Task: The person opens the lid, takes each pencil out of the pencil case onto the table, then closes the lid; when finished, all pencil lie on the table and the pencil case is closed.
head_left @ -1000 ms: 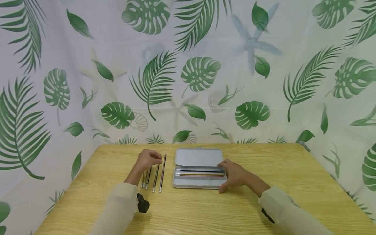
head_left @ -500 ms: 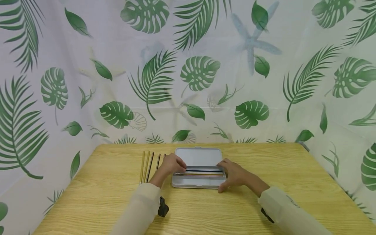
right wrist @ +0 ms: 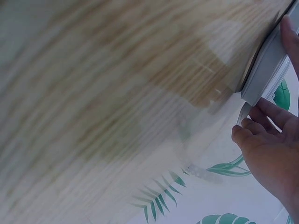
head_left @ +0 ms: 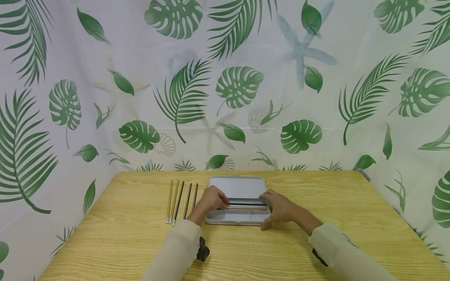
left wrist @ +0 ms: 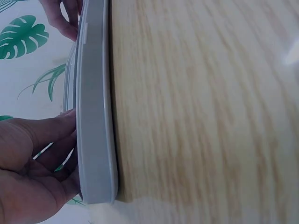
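Observation:
An open metal pencil case (head_left: 228, 216) lies on the table, its lid (head_left: 242, 186) folded back. Several pencils (head_left: 247, 207) lie along its rear compartment. My left hand (head_left: 212, 200) reaches into the case from the left, over the left ends of those pencils. In the left wrist view its fingers (left wrist: 51, 133) bend over the case's rim and the tips are hidden. With my right hand (head_left: 283, 208) I hold the case's right end, thumb at the front corner and fingers at the back. The right wrist view shows this hand (right wrist: 275, 144) around the case's corner (right wrist: 254, 88).
Left of the case, several pencils lie side by side on the table, yellow ones (head_left: 169, 201) and dark ones (head_left: 178, 203). The wooden table (head_left: 253, 253) ends at a leaf-printed cloth (head_left: 263, 128) behind it.
My left hand has moved right, from above the loose pencils into the case, and then slightly further right along the pencils there. The right hand has stayed on the case.

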Demonstrator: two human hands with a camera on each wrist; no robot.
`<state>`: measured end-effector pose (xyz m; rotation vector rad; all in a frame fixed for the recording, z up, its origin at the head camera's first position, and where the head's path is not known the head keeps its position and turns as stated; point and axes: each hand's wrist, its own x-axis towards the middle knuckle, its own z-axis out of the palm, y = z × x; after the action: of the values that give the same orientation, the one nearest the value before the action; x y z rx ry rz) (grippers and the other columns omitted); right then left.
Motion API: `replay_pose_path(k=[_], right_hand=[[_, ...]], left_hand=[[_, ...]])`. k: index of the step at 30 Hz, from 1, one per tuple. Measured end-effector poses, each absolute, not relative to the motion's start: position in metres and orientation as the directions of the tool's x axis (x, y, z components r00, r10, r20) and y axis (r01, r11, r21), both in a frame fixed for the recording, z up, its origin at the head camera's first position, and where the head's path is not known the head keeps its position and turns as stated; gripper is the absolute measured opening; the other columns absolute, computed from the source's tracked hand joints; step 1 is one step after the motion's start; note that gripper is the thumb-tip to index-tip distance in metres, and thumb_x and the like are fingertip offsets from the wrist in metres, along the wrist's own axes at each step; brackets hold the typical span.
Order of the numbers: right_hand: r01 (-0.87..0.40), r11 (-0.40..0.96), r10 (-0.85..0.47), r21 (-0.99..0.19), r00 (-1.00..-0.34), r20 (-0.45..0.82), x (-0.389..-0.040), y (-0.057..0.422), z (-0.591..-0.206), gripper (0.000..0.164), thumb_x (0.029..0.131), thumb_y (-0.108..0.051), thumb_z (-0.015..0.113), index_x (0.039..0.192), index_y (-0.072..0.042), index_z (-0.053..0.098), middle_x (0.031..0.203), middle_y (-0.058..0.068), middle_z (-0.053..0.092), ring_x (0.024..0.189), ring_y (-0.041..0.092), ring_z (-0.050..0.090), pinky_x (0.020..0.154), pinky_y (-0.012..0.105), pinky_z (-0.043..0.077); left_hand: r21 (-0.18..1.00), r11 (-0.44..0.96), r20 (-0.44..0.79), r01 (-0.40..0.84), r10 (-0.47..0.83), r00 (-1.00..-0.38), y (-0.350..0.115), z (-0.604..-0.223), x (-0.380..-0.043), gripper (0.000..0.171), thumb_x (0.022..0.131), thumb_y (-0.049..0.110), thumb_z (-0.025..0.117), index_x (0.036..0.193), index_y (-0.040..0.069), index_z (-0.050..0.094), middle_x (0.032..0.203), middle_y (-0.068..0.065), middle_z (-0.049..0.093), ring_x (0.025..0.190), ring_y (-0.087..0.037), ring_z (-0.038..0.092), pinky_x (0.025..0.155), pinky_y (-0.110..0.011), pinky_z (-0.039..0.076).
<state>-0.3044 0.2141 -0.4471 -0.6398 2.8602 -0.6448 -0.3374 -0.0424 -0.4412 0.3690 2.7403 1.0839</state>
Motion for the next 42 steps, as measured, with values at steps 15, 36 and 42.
replay_pose_path(k=[15,36,42], right_hand=[[-0.393,0.813,-0.451,-0.43,-0.892,-0.037,-0.303,0.212,-0.445,0.102,0.056,-0.048,0.089,0.134,0.003,0.046,0.128,0.014,0.049,0.118,0.032,0.051,0.1,0.05,0.042],[-0.403,0.812,-0.456,-0.423,-0.889,-0.03,-0.303,0.213,-0.444,0.103,0.056,-0.049,0.088,0.133,0.005,0.047,0.126,0.015,0.049,0.115,0.03,0.051,0.099,0.049,0.043],[-0.403,0.812,-0.458,-0.421,-0.888,-0.034,-0.303,0.214,-0.445,0.103,0.056,-0.049,0.088,0.133,0.004,0.047,0.127,0.015,0.049,0.116,0.031,0.051,0.099,0.05,0.042]], left_hand=[[0.571,0.755,-0.052,0.322,0.424,-0.904,-0.041,-0.441,-0.339,0.008,0.079,0.0,0.073,0.081,0.007,0.076,0.083,-0.005,0.073,0.077,-0.015,0.062,0.063,-0.022,0.049],[0.645,0.704,0.015,0.299,0.379,-0.925,-0.085,-0.411,-0.34,0.004,0.08,0.001,0.071,0.084,0.004,0.072,0.078,-0.006,0.069,0.07,-0.012,0.057,0.062,-0.023,0.046],[0.738,0.661,0.014,0.134,0.184,-0.983,-0.116,-0.412,-0.341,0.009,0.079,-0.002,0.071,0.088,-0.002,0.071,0.08,-0.011,0.069,0.066,-0.014,0.059,0.058,-0.024,0.049]])
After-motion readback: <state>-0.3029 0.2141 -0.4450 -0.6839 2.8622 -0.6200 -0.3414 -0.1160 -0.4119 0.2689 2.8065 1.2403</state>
